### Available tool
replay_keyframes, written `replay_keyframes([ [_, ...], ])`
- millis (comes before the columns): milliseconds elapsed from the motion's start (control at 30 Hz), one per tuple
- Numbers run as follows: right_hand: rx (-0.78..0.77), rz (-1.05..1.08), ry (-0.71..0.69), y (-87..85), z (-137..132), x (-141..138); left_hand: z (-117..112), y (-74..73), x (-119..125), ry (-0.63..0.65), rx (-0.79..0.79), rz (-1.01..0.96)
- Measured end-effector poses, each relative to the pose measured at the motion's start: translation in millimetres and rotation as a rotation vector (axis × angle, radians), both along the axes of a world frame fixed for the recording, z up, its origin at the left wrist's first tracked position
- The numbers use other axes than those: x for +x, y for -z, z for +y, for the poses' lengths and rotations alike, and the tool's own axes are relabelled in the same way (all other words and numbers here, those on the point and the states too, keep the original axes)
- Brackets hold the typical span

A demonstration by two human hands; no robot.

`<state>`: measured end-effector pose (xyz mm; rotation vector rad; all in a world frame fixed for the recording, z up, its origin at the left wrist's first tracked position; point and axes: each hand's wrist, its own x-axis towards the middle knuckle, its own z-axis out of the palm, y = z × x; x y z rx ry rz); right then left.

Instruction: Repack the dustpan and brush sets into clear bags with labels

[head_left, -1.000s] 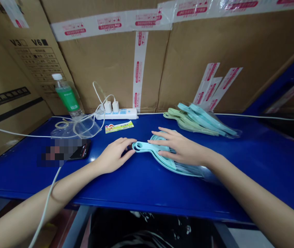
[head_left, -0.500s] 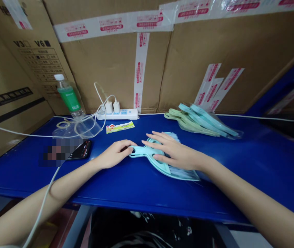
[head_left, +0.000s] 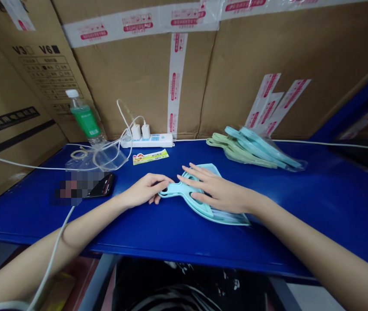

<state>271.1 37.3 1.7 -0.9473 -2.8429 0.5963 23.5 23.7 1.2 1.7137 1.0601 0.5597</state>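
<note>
A light blue plastic dustpan with a small brush (head_left: 203, 206) lies flat on the blue table (head_left: 177, 233), handle pointing left. My left hand (head_left: 145, 190) has its fingers curled on the end of the handle. My right hand (head_left: 216, 190) lies flat on top of the dustpan, fingers stretched out toward the left. Part of the pan is hidden under that hand.
A bag of pale green and blue dustpan sets (head_left: 255, 149) lies at the back right. A power strip (head_left: 146, 140) with chargers, a green-labelled bottle (head_left: 83, 116), clear bags (head_left: 96, 160), a phone (head_left: 101, 185) and a small card (head_left: 149, 157) sit at the left. Cardboard boxes (head_left: 235, 65) wall the back.
The dustpan has slid a little to the left under both hands. My left hand's fingers have closed more tightly on the handle end.
</note>
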Motion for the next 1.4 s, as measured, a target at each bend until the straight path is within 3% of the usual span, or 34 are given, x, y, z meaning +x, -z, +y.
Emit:
replay_keyframes([
  [233, -0.028, 0.023, -0.013, -0.2, -0.8, 0.1, 0.4, 2.5, -3.0, 0.027, -0.051, -0.086],
  [1067, -0.036, 0.031, -0.027, -2.8, -1.4, -1.0, -0.6, 3.2, -4.9, 0.041, -0.023, -0.038],
  [1400, 0.004, 0.008, -0.05, 4.1, 1.1, -3.5, -1.7, -0.4, -3.5, 0.048, 0.012, -0.013],
])
